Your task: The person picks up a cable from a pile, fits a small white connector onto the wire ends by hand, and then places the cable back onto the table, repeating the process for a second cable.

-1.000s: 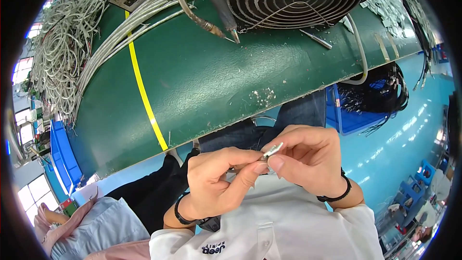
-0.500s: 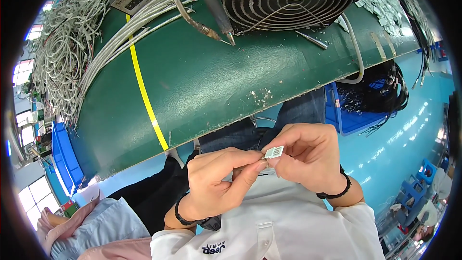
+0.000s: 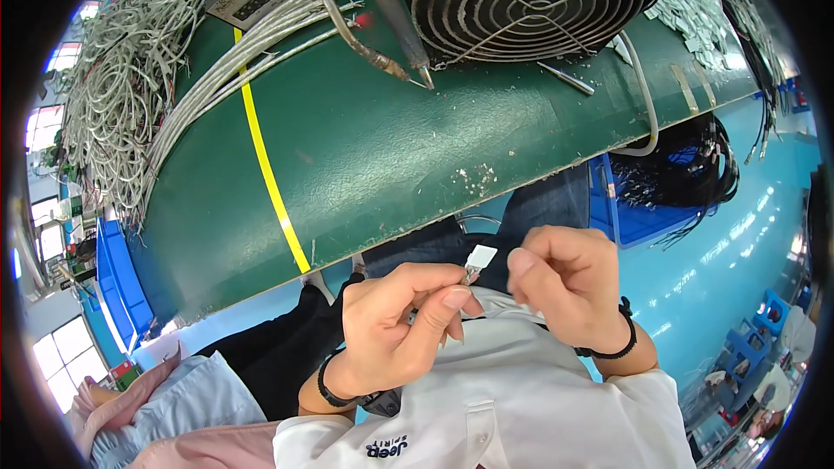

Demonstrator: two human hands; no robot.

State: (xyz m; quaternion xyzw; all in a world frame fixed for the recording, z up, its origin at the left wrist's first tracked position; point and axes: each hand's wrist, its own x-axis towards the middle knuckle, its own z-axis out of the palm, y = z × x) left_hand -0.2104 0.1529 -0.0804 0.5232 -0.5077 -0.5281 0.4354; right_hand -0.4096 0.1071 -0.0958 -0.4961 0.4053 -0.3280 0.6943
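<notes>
Over my lap, just off the bench edge, my left hand (image 3: 404, 321) pinches a small white connector housing (image 3: 480, 256) between thumb and index finger. The grip is at its lower end, where short thin wires or metal ends (image 3: 470, 277) show; the rest of them is hidden by the fingers. The housing tilts up to the right with a plain white face showing. To its right and apart from it, my right hand (image 3: 573, 287) is curled closed, its thumb against the index finger, and nothing shows in it.
A soldering iron (image 3: 404, 30) with a solder feed tube hangs over the green bench (image 3: 365, 148), beside a round fan grille (image 3: 534, 4). Grey cables (image 3: 130, 78) heap at the left. A blue bin (image 3: 643, 217) with black cables stands at the right. Another person (image 3: 200, 399) sits at my left.
My right hand has let go of the connector housing and moved slightly right. The housing, now in the left hand alone, has turned from its slotted side to a plain face.
</notes>
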